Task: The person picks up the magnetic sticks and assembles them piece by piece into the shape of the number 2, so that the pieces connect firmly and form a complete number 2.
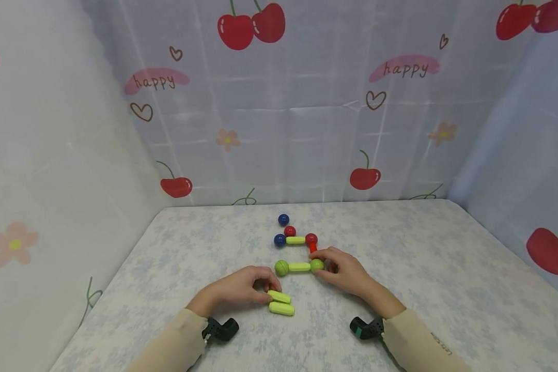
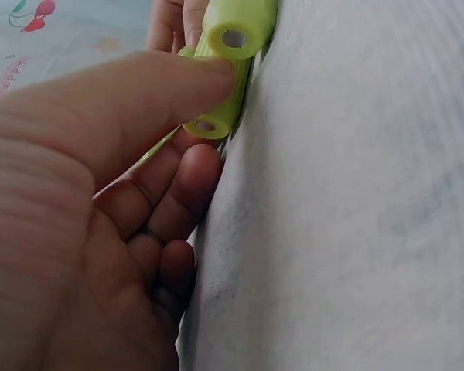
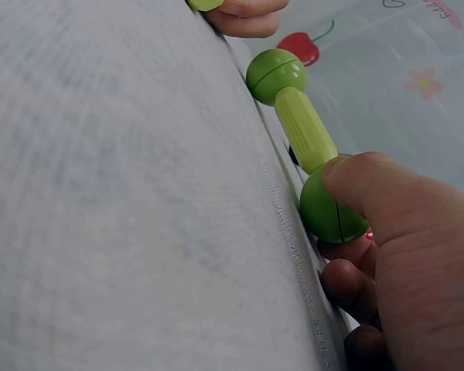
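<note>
With thumb and fingers my left hand [image 1: 246, 285] pinches one yellow-green magnetic rod [image 1: 279, 297], low at the table. A second rod [image 1: 281, 309] lies right beside it; in the left wrist view a round metallic spot shows in the end of that nearer rod [image 2: 240, 27]. My right hand [image 1: 346, 271] grips a green ball [image 3: 332, 205] at the right end of another yellow-green rod [image 1: 299, 267]. At that rod's left end sits a second green ball [image 1: 281, 267]. Behind the right fingers a red rod [image 1: 313, 248] runs down from a red ball [image 1: 311, 238]; its lower end is hidden.
From the red ball a yellow-green rod [image 1: 295, 240] leads left to a blue ball [image 1: 280, 241]. Another red ball [image 1: 290, 231] is just behind, and a separate blue ball [image 1: 283, 219] lies farther back. A printed curtain [image 1: 297, 155] stands behind the pale table [image 1: 176, 248].
</note>
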`<state>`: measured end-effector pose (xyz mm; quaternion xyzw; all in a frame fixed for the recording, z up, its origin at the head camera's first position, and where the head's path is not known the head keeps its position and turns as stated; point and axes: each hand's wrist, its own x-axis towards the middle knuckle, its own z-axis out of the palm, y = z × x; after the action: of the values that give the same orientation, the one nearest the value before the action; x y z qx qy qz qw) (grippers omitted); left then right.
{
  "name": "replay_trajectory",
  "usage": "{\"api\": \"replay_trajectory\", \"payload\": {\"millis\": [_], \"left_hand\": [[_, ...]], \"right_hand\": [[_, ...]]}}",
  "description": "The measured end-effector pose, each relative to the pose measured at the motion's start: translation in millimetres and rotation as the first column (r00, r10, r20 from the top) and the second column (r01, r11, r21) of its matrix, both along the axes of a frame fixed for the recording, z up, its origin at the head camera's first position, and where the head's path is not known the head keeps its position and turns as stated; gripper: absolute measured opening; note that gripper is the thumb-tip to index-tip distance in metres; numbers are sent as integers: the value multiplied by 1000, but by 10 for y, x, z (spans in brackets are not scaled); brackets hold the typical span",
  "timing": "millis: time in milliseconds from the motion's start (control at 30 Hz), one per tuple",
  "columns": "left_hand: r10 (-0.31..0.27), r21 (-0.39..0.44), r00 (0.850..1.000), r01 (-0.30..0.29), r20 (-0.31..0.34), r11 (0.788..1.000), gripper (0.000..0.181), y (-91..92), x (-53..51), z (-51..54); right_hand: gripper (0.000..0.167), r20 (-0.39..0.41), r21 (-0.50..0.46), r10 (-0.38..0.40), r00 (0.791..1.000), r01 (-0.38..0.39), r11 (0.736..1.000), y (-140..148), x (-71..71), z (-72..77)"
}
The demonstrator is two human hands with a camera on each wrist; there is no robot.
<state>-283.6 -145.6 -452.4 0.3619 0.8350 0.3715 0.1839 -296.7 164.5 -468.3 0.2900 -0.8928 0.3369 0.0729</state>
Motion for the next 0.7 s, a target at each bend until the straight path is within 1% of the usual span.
{"api": "replay_trajectory", "payload": {"millis": [133, 233, 333, 467, 600, 700], "left_hand": [[29, 0, 1000, -29, 6, 1000, 15, 12, 13, -6], [43, 15, 999, -43, -15, 999, 14, 24, 18, -34], [62, 34, 997, -60, -53, 998, 16, 34, 26, -66], [107, 56, 991, -102, -84, 993, 20, 35, 53, -95], [156, 65, 984, -150, -84, 987, 22, 38, 93, -119], [188, 64, 977, -182, -96, 981, 22, 47, 130, -143]], "right_hand": [[33, -3, 11, -4, 1000, 4, 1000, 1, -4, -6], [32, -1, 17, -11, 1000, 11, 1000, 3, -4, -6], [33, 5, 17, -21, 1000, 21, 1000, 4, -4, -5], [34, 11, 21, -23, 1000, 23, 1000, -2, -8, -4], [34, 13, 24, -25, 1000, 25, 999, -8, -5, -6], [34, 17, 25, -30, 999, 30, 999, -11, 4, -5]]}}
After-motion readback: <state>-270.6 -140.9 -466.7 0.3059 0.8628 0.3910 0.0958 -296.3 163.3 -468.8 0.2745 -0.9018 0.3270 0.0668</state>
